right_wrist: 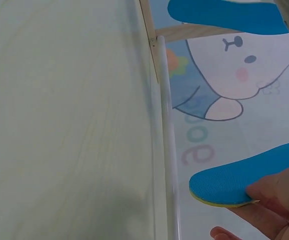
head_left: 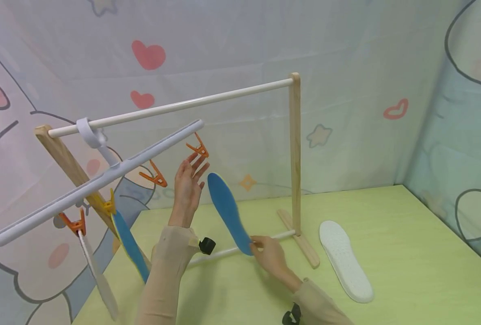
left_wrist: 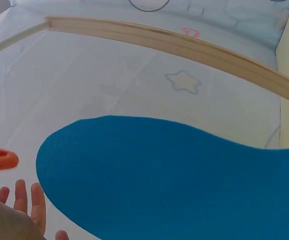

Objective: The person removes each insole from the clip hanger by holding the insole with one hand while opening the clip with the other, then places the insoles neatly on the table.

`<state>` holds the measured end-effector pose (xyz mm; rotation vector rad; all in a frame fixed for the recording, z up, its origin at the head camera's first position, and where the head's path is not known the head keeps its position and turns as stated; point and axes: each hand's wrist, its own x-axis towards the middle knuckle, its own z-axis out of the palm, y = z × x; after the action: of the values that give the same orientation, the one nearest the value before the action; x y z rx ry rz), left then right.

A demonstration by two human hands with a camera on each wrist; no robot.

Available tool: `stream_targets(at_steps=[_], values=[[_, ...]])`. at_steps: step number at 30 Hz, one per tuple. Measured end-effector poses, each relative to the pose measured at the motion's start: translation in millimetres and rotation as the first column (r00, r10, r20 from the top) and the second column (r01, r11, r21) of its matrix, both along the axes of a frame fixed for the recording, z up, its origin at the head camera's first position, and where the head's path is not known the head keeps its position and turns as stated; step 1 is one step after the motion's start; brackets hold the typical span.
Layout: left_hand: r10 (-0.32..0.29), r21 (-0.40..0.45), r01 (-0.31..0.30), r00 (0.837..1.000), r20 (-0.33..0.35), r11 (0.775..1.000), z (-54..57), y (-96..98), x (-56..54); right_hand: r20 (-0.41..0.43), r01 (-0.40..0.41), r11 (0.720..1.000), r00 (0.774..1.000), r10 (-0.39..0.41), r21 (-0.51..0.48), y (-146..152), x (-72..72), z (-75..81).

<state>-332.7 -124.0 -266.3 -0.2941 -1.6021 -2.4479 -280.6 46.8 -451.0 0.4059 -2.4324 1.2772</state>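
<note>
My right hand (head_left: 270,257) pinches the lower end of a blue insole (head_left: 227,210), thumb on its blue face in the right wrist view. The insole stands tilted in the air, its yellowish edge showing. Up and left of it, my left hand (head_left: 188,187) has its fingers spread, fingertips right by an orange clip (head_left: 198,146) at the far end of a white hanger (head_left: 131,167). A second orange clip (head_left: 155,175) hangs bare. Nearer along the hanger, a yellow clip (head_left: 109,204) holds another blue insole (head_left: 130,243), and an orange clip (head_left: 76,222) holds a white insole (head_left: 96,275).
The hanger hooks over the white top bar (head_left: 191,104) of a wooden rack (head_left: 295,158), whose foot (head_left: 299,239) rests on the green table (head_left: 419,253). Another white insole (head_left: 346,262) lies on the table at the right. A patterned cloth (head_left: 354,58) hangs behind.
</note>
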Motion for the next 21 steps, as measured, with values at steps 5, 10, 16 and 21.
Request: stream_targets(at_steps=[5, 10, 16, 21], values=[[-0.018, -0.003, 0.018, 1.000, 0.001, 1.000, -2.8, 0.6, 2.3, -0.010, 0.004, 1.000, 1.000, -0.005, -0.005, 4.4, 0.5, 1.5], [-0.020, 0.002, 0.020, 1.000, 0.000, 1.000, -4.9, 2.0, 3.7, -0.019, 0.011, 1.000, 1.000, -0.011, -0.016, 8.9, 0.1, 4.8], [-0.010, -0.009, 0.010, 1.000, 0.029, 1.000, -6.9, 4.9, 7.1, -0.029, 0.021, 0.999, 0.999, -0.022, -0.032, 13.2, 1.4, 10.2], [-0.004, -0.038, 0.005, 0.999, 0.044, 0.999, -9.9, 4.5, 8.2, -0.029, 0.020, 0.999, 0.999, -0.020, -0.027, 15.9, 0.3, 11.4]])
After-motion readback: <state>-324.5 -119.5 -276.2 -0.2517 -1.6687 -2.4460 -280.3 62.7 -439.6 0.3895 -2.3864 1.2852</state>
